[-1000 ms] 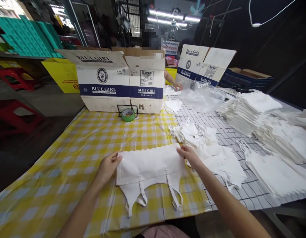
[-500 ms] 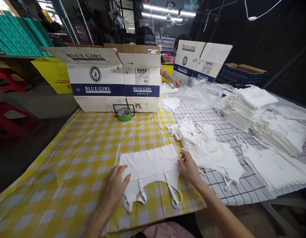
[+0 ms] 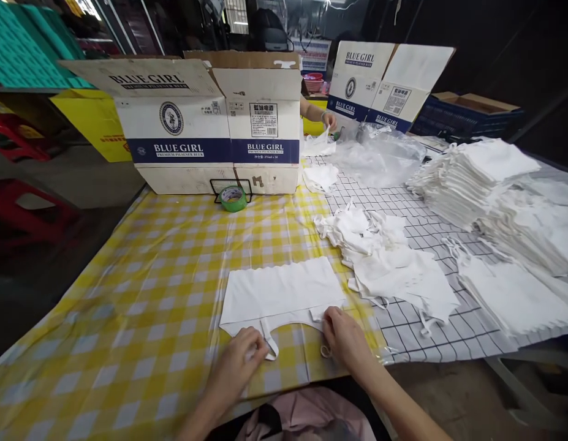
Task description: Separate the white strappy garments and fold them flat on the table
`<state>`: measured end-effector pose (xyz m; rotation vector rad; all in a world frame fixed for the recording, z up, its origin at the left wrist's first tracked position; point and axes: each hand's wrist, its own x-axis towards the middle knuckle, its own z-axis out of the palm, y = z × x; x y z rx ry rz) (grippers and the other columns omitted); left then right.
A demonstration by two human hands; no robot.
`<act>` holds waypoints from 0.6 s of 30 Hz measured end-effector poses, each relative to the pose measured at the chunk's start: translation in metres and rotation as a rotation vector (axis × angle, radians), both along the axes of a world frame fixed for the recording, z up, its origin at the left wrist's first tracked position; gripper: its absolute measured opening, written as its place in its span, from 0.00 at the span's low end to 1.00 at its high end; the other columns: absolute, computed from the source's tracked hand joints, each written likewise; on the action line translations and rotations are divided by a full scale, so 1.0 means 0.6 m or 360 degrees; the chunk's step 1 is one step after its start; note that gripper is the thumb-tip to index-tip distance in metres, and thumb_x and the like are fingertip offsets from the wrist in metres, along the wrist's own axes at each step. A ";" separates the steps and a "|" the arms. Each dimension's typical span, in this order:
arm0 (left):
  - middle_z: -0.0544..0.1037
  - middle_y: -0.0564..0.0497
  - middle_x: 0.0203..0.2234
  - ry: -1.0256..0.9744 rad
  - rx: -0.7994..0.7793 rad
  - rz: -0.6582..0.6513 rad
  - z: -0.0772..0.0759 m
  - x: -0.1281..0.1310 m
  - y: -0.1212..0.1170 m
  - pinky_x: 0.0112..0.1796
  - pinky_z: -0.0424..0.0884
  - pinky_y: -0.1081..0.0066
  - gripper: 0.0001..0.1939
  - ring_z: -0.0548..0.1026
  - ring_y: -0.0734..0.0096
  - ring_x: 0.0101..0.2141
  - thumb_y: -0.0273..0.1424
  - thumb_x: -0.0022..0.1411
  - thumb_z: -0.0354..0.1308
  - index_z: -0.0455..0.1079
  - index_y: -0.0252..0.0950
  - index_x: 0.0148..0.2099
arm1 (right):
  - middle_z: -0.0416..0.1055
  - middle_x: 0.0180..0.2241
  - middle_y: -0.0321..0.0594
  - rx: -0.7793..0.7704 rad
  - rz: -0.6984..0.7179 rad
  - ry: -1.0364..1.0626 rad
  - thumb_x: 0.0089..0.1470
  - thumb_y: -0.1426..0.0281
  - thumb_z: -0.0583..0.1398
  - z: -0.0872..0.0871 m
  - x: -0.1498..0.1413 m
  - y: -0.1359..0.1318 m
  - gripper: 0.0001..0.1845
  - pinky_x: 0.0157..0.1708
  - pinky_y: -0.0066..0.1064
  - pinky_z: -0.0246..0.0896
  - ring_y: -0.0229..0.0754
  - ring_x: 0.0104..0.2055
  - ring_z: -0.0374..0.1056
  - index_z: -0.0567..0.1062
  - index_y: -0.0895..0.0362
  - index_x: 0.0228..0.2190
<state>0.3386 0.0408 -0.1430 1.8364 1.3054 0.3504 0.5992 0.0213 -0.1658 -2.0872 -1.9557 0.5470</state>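
A white camisole lies flat on the yellow checked cloth, its scalloped hem away from me and its straps toward me. My left hand is closed in a pinch on the left strap, close to the near edge. With bent fingers, my right hand grips the right strap, whose loop pokes out below the fingers. Parts of both straps are hidden by my hands. To the right lies a loose heap of white camisoles.
Stacked white camisoles and a flatter pile occupy the right side. A beer carton stands at the back, with green tape before it. Behind clear plastic bags, another person's hand shows.
Both hands have come down from the sides of the camisole to its straps and closed on them. The view has tilted lower. The other person's hand stays near the back carton.
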 end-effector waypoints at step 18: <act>0.73 0.49 0.29 -0.0559 -0.0466 0.0182 0.007 -0.017 0.069 0.35 0.64 0.69 0.13 0.70 0.68 0.32 0.41 0.62 0.45 0.60 0.37 0.33 | 0.72 0.27 0.37 0.0130 -0.0222 0.0337 0.55 0.69 0.51 0.016 0.035 0.105 0.09 0.27 0.27 0.48 0.39 0.29 0.64 0.69 0.54 0.27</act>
